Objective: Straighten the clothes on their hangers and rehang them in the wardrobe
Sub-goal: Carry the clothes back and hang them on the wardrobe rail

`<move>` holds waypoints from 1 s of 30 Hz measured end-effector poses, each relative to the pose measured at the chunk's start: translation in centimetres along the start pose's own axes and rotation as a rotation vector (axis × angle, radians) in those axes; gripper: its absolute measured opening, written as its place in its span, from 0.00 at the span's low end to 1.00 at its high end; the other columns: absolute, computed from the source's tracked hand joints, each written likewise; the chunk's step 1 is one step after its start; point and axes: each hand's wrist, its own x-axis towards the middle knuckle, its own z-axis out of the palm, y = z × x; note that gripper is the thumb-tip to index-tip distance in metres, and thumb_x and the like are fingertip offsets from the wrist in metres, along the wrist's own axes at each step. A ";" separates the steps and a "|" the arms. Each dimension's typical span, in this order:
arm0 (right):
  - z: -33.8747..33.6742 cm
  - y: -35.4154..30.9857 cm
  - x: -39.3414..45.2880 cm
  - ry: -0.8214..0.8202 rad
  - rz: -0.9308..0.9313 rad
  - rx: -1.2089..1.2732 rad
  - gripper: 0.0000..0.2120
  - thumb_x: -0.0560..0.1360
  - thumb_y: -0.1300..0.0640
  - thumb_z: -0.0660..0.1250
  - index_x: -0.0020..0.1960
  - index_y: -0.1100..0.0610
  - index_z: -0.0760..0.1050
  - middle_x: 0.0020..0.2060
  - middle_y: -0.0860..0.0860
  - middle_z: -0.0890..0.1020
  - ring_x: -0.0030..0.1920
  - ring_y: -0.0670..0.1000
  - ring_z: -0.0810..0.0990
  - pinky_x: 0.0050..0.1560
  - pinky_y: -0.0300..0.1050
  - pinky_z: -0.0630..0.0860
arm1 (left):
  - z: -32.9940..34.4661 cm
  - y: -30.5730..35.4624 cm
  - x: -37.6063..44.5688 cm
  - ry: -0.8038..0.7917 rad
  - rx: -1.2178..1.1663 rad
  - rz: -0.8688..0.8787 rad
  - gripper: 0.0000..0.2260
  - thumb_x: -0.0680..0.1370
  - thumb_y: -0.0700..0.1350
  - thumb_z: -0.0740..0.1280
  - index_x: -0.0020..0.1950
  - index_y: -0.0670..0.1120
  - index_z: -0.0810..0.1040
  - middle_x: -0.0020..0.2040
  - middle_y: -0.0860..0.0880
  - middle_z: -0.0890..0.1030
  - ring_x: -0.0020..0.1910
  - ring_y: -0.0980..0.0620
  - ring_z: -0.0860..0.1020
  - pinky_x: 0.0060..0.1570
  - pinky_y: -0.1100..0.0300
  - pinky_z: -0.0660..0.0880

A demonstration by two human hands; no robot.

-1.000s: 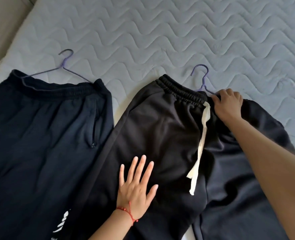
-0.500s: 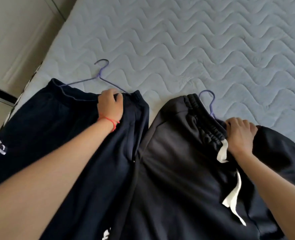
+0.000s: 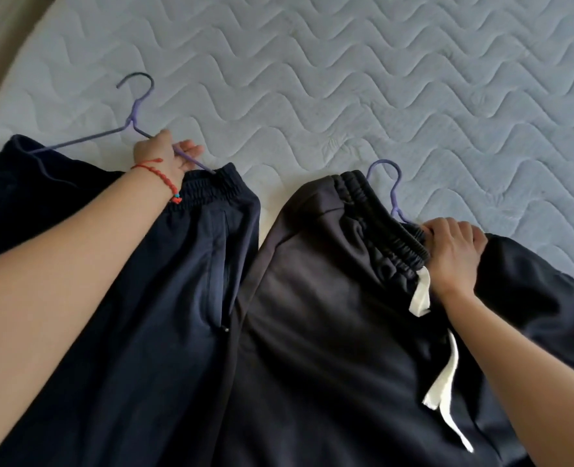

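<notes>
Two pairs of trousers lay side by side on the bed (image 3: 346, 79). Left hand (image 3: 164, 156) curled round the wire arm of the left hanger (image 3: 134, 112) above the navy trousers (image 3: 144, 315). Right hand (image 3: 450, 254) clenched on the black trousers (image 3: 329, 315) at the waistband, beside the right hanger (image 3: 391, 187). Best lifted by the hooks, level, waistbands evenly spread.

Matt cloth trousers (image 3: 164, 332); quilted mattress (image 3: 346, 79).
</notes>
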 end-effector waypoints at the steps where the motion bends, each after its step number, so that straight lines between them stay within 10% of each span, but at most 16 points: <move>1: -0.1 -0.1 0.0 -0.010 0.003 -0.002 0.26 0.73 0.47 0.44 0.46 0.63 0.75 0.42 0.60 0.78 0.48 0.62 0.72 0.61 0.54 0.57 | -0.2 -0.1 -0.3 0.012 -0.039 0.027 0.12 0.80 0.39 0.52 0.37 0.44 0.65 0.23 0.50 0.75 0.22 0.54 0.79 0.28 0.62 0.76; 13: -5.4 0.0 -0.8 -0.081 0.046 0.032 0.13 0.80 0.55 0.53 0.52 0.62 0.73 0.51 0.61 0.79 0.56 0.62 0.73 0.61 0.53 0.61 | -3.1 1.2 -10.8 0.072 -0.203 0.179 0.12 0.78 0.36 0.49 0.39 0.43 0.69 0.14 0.53 0.69 0.15 0.54 0.71 0.28 0.62 0.75; 30: -30.2 -4.1 -2.1 0.163 -0.087 0.211 0.13 0.80 0.56 0.55 0.53 0.62 0.74 0.53 0.57 0.80 0.53 0.60 0.76 0.59 0.50 0.61 | -8.2 11.0 -31.4 0.124 -0.276 0.383 0.13 0.78 0.36 0.51 0.37 0.44 0.71 0.14 0.55 0.67 0.14 0.57 0.66 0.18 0.69 0.66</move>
